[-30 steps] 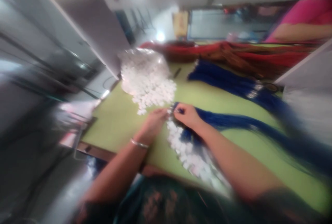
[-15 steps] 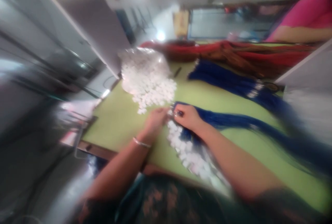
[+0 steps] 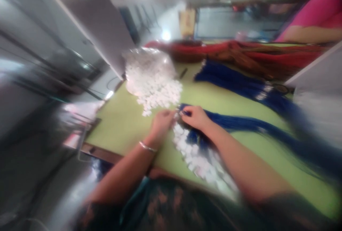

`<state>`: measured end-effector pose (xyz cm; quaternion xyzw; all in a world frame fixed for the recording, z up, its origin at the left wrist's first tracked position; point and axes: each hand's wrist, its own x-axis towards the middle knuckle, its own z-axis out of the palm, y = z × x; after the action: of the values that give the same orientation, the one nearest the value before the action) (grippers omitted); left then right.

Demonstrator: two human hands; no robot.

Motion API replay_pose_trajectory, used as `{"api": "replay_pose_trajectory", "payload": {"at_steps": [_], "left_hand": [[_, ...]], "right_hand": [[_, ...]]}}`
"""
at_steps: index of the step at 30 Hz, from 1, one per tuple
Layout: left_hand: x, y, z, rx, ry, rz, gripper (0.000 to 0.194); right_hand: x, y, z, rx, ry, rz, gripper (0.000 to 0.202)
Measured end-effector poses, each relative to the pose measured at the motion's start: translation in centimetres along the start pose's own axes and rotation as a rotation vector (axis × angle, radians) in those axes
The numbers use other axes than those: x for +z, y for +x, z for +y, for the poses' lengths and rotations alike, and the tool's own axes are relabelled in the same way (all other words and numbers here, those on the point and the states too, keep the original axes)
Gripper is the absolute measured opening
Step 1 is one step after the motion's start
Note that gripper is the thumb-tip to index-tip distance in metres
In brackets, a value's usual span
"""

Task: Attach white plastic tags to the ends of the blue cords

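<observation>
My left hand point(image 3: 162, 123), with a bangle at the wrist, is closed with its fingertips near the end of a blue cord bundle point(image 3: 237, 122). Facing it, my right hand point(image 3: 196, 117) is closed at the same end of the bundle, fingers pinched together. What lies between the fingertips is too small and blurred to name. Below my hands a strip of white pieces point(image 3: 193, 158) runs toward the table's front edge, with some blue strands beside it. Behind my left hand lies a clear plastic bag point(image 3: 148, 61) with many small white pieces point(image 3: 160, 90) spilling out.
On the green table point(image 3: 114, 124), a second blue bundle point(image 3: 229, 77) lies behind the first. Red and brown strands point(image 3: 240, 52) stretch along the back. A person's pink sleeve point(image 3: 317, 11) shows at the upper right. White panels stand at both sides.
My right hand has turned slightly and its fingers have shifted at the bundle's end. My left hand has barely moved.
</observation>
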<state>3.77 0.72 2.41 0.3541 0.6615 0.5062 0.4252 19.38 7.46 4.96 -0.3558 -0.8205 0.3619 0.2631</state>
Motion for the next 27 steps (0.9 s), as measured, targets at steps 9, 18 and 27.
{"api": "replay_pose_trajectory", "payload": {"at_steps": [9,18,27], "left_hand": [[0.3,-0.7,0.3,0.007,0.073,-0.006,0.029],[-2.7,-3.4,1.3,0.424,0.557,-0.072,0.019],[-8.3,0.8,1.4,0.400,1.055,0.203,0.024]], "right_hand": [[-0.2,0.3,0.3,0.026,0.160,-0.067,0.015],[-0.9,0.5,0.8,0.170,0.649,-0.304,0.027],[0.0,0.2,-0.6,0.198,0.488,-0.092,0.014]]}}
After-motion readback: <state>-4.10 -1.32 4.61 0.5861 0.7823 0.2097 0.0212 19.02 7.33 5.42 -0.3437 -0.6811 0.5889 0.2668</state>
